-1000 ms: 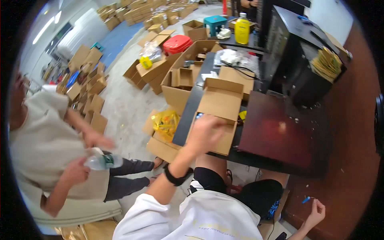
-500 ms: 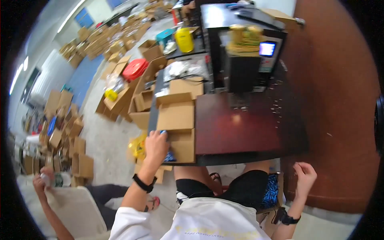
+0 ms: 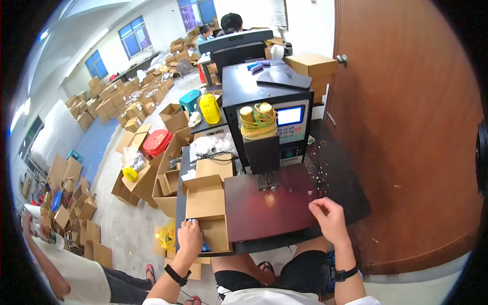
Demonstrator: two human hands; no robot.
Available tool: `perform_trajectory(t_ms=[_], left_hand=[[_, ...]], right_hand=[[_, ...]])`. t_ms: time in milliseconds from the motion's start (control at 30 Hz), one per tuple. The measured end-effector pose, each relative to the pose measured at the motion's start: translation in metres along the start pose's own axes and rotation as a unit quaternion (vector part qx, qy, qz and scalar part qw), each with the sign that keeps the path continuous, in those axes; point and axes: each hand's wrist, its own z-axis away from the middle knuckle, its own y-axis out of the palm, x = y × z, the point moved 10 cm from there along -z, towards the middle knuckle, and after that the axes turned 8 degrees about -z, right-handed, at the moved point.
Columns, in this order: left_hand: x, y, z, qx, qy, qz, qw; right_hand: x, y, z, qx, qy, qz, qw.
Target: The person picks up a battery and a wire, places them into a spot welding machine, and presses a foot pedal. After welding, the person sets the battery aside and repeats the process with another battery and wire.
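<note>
My left hand (image 3: 189,238) is closed at the left side of an open cardboard box (image 3: 217,235), with a bit of a small blue thing (image 3: 191,220) showing at its fingertips. More blue (image 3: 205,247) shows in the box beside the wrist; its kind is not clear. My right hand (image 3: 330,217) is pinched over the right edge of the dark red board (image 3: 254,216). Whatever is between its fingertips is too small to make out. Ahead stands a bench machine (image 3: 292,140) with a lit screen and a black head (image 3: 263,155) wound with yellow-green wire.
Small bits (image 3: 319,178) lie scattered on the black table right of the board. A brown door (image 3: 406,152) stands at the right. Behind the box are a clear plastic bag (image 3: 212,145) and a yellow bottle (image 3: 209,108). Another person (image 3: 76,264) sits at the left.
My right hand has moved from beside my lap up to the board's right edge. My left hand stays at the box. The view has tilted up, showing more of the room.
</note>
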Motion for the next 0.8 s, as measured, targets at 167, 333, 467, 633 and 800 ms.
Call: perform_trajectory(t_ms=[167,333,467,633,800], left_hand=[[0.004,0.006,0.002,0.006,-0.014,0.099,0.995],[0.018,-0.031,0.004,-0.038,-0.008,0.179,0.983],[-0.004,-0.102,-0.011,-0.106,0.001,0.279,0.954],[-0.032,-0.102,-0.004,-0.136,-0.034,0.462,0.876],[-0.105,-0.131,-0.006,-0.191,0.096,0.373,0.903]], right_hand=[[-0.015,0.026,-0.002,0.028,-0.006,-0.029,0.999],[-0.023,0.024,-0.004,0.041,0.031,-0.047,0.998],[0.031,-0.005,-0.012,-0.064,-0.116,-0.094,0.987],[0.172,-0.019,-0.138,-0.104,-0.313,-0.038,0.943],[0.190,-0.006,-0.259,-0.114,-0.320,0.228,0.912]])
